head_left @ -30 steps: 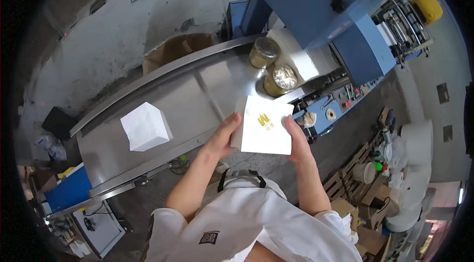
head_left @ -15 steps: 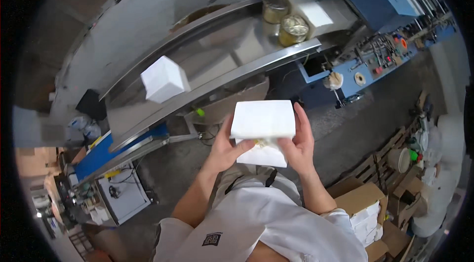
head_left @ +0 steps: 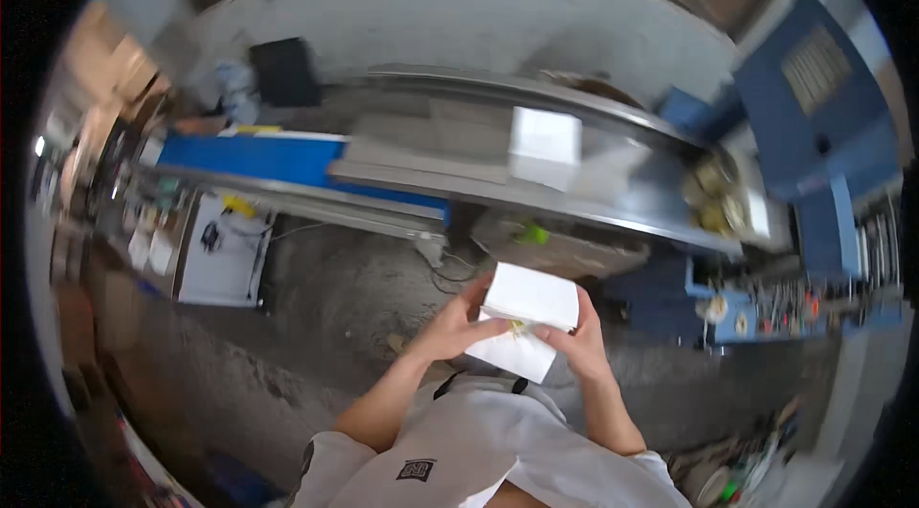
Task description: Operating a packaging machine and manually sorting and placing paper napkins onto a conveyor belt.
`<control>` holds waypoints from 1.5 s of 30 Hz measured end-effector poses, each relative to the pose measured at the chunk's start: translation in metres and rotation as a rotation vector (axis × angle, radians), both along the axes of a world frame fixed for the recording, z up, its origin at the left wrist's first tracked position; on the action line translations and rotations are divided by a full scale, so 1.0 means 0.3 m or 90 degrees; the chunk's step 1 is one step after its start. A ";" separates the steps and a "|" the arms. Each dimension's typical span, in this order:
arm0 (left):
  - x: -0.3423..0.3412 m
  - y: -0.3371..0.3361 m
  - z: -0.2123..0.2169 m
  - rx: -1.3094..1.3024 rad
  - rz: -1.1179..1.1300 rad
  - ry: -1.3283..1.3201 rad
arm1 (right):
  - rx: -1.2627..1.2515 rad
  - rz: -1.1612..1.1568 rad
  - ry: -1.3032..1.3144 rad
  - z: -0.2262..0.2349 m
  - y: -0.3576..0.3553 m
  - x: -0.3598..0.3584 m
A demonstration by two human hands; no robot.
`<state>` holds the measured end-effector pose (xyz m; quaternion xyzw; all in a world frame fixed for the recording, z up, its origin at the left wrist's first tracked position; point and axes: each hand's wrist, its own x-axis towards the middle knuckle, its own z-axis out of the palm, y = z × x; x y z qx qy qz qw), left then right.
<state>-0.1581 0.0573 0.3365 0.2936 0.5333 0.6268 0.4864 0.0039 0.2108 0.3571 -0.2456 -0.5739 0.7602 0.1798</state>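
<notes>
I hold a small white box (head_left: 531,293) in front of my waist, between both hands. My left hand (head_left: 452,329) closes round its left side, and my right hand (head_left: 584,347) grips the right side. Both thumbs press at a gap between its upper part and a lower white flap (head_left: 512,355). Small yellowish bits show in that gap, too blurred to name. The fingers behind the box are mostly hidden. Beyond my hands, another white box (head_left: 546,148) sits on the metal table (head_left: 613,213).
A blue conveyor belt (head_left: 258,159) runs off to the left of the metal table. Gold-coloured tins (head_left: 713,190) stand at its right end, near a blue machine (head_left: 799,115). Tools (head_left: 785,309) lie on a blue bench at right. A white-topped stand (head_left: 225,259) is at left.
My view has swung to the left, bringing more of the conveyor belt into sight. The box stays in both hands, now tilted slightly, its right side lower.
</notes>
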 end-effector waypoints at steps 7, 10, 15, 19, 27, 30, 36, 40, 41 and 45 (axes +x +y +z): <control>-0.422 -0.605 -0.024 -0.018 0.151 -0.058 | -0.140 0.045 -0.008 -0.046 -0.436 -0.634; -0.584 -0.788 -0.028 -0.045 0.272 -0.067 | -0.192 0.159 -0.034 -0.069 -0.567 -0.891; -0.857 -1.071 0.086 0.030 0.436 -0.065 | -0.169 0.286 -0.037 -0.032 -0.813 -1.315; -1.051 -1.271 0.108 0.049 0.561 -0.013 | -0.177 0.341 -0.034 -0.001 -1.021 -1.616; -1.421 -1.582 -0.142 -0.082 0.777 -0.084 | -0.307 0.340 0.019 -0.112 -1.338 -2.485; -1.524 -1.635 -0.255 -0.277 0.760 -0.124 | -0.353 0.343 0.054 -0.227 -1.484 -2.948; -1.651 -1.762 -0.382 -0.634 0.660 -0.177 | -0.390 0.276 0.050 -0.540 -1.819 -3.815; -1.454 -1.939 -0.543 -0.597 0.899 -0.355 | -0.409 0.257 -0.009 -0.638 -2.113 -4.118; -1.390 -1.989 -0.574 -0.623 0.901 -0.380 | -0.406 0.258 -0.005 -0.648 -2.170 -4.187; -1.256 -2.122 -0.597 -0.534 0.965 -0.606 | -0.355 0.254 -0.017 -0.762 -2.349 -4.456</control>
